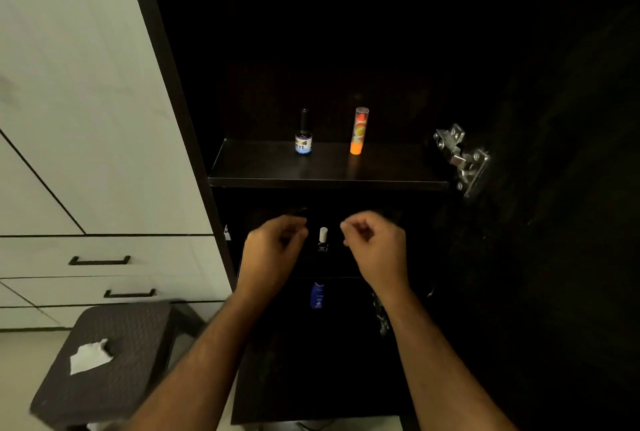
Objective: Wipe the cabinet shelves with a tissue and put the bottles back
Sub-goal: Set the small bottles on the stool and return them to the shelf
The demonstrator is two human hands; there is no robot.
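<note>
In the dark cabinet, an upper shelf carries a small dark bottle with a blue label and an orange tube with a clear cap, both upright. On the shelf below stands a small dark bottle with a white cap. My left hand and my right hand hover either side of it, fingers loosely curled, holding nothing. Lower down a blue bottle shows between my wrists. A crumpled white tissue lies on the stool at lower left.
A dark woven stool stands left of the cabinet. White drawers with black handles fill the left wall. The open cabinet door with a metal hinge is at right. The cabinet interior is very dark.
</note>
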